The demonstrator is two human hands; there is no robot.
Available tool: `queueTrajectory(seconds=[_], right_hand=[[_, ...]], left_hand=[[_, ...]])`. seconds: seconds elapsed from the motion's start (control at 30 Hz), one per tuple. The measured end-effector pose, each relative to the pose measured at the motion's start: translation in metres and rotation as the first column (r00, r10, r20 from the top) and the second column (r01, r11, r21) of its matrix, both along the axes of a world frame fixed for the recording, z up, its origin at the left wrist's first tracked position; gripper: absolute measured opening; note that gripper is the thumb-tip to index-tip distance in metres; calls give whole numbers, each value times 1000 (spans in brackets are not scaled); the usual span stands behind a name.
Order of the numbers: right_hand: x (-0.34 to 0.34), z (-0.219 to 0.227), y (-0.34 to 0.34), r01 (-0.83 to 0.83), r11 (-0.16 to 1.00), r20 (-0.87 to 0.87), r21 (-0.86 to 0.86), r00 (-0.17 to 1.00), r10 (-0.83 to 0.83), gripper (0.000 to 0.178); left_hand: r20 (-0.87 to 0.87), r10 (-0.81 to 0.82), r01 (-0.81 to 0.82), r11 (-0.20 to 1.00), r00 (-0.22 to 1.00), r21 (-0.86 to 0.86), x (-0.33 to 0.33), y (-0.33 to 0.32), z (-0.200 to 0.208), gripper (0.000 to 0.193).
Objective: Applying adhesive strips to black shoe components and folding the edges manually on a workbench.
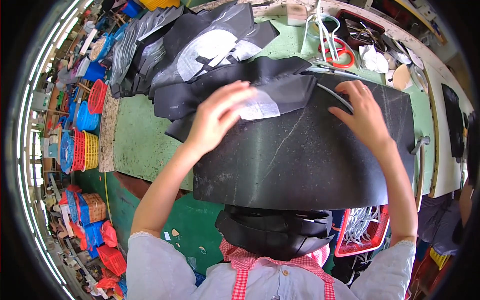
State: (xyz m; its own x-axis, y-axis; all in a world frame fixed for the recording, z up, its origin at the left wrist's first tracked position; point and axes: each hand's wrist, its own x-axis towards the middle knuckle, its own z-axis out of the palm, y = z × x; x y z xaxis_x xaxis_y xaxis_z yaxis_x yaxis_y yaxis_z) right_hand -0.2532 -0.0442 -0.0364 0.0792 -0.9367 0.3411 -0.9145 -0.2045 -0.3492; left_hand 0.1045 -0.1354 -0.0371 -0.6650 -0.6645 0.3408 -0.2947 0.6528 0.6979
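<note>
My left hand [215, 117] is over a cut black sheet piece [295, 95] with a whitish patch [262, 107]. Its fingers are stretched out and slightly smeared by motion, the thumb apart from them. I cannot tell whether the fingertips touch the piece. To the right, my right hand [364, 115] hovers above a large black board [300, 165], thumb and curved fingers apart. A thin grey strip [334, 96] runs between that thumb and fingers, seemingly not gripped. Beyond the left hand, more black pieces [205, 40] are piled up, some with white patches.
The board lies on a green worktable [137, 135]. At the far right are red-handled scissors [342, 55], white-handled scissors [322, 27] and a dark tool tray [360, 30]. Black pieces [272, 232] rest on my lap, beside a red basket [362, 232] of pale strips. Coloured baskets [90, 150] stand left.
</note>
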Motion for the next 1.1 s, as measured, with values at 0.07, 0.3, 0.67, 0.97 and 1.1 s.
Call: queueTrajectory(seconds=[0.07, 0.3, 0.67, 0.97, 1.1], right_hand=[[1, -12, -11, 24, 995, 12, 94, 1000, -25, 23], [-85, -5, 7, 118, 993, 371, 19, 921, -117, 23], [58, 64, 105, -300, 730, 666, 614, 694, -274, 11], [127, 27, 78, -252, 846, 380, 469, 923, 64, 9], [132, 24, 76, -182, 852, 268, 491, 962, 50, 9]], left_hand=[[-324, 335, -295, 941, 885, 166, -11, -4, 8, 40], [34, -265, 261, 906, 964, -333, -81, 113, 15, 48], [233, -95, 109, 993, 968, -47, 11, 145, -10, 47], [94, -103, 116, 983, 990, -145, 25, 150, -42, 48], [105, -97, 114, 978, 990, -175, 19, 146, -37, 49]])
